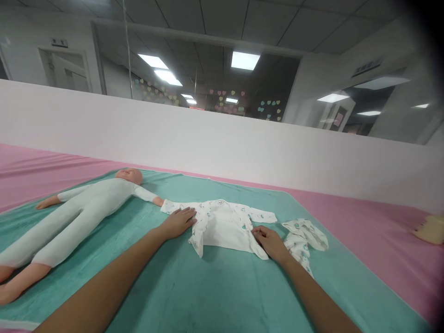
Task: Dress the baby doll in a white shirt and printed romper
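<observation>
A white baby shirt (224, 226) with a small green print lies spread on a green sheet, its front open and its sleeves out to both sides. My left hand (178, 223) rests flat on the shirt's left front panel, fingers stretched out. At the right front edge, my right hand (271, 241) has its fingers curled together on the fabric, seemingly pinching it; the fingertips are partly hidden. Just right of that hand lies a crumpled printed baby garment (303, 238). A baby doll (100, 196) in a pale bodysuit lies on its back at the left, one hand touching the shirt's sleeve.
The green sheet (194, 291) covers a pink surface (347, 222). Behind it runs a low white wall (215, 143) with glass above. A beige object (430, 229) sits at the far right edge.
</observation>
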`<state>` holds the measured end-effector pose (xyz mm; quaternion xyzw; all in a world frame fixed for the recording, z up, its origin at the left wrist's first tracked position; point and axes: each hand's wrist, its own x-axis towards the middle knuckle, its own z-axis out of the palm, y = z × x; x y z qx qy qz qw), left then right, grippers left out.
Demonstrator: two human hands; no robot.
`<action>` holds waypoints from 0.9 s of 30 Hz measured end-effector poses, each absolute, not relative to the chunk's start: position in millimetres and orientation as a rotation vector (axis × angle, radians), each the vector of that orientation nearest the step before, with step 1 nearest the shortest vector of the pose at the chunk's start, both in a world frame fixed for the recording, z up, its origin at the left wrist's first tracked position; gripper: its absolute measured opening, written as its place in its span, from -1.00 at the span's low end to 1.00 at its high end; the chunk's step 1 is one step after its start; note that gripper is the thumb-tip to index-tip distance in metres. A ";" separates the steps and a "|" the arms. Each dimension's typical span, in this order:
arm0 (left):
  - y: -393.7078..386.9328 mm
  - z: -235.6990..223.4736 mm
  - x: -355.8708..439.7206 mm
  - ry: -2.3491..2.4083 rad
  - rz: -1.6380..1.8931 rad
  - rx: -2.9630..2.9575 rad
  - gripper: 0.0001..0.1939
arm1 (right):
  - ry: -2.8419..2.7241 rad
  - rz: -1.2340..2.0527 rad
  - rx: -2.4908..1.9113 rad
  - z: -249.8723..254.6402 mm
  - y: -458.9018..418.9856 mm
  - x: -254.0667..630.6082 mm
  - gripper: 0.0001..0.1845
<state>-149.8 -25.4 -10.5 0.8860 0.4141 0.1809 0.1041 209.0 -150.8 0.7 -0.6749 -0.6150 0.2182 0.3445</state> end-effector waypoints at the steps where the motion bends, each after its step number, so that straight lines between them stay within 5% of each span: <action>1: -23.7 -11.9 -151.8 1.251 0.520 2.603 -0.50 | -1.599 0.560 -1.750 0.9 -151.0 208.8 -0.68; 18: -17.6 -8.0 -168.3 1.670 0.380 2.627 -0.45 | -1.690 0.535 -1.813 2.9 -152.3 208.7 -0.68; 27: -40.6 6.4 -141.1 1.362 0.599 2.726 -0.57 | -1.717 0.523 -1.812 4.4 -152.6 208.1 -0.66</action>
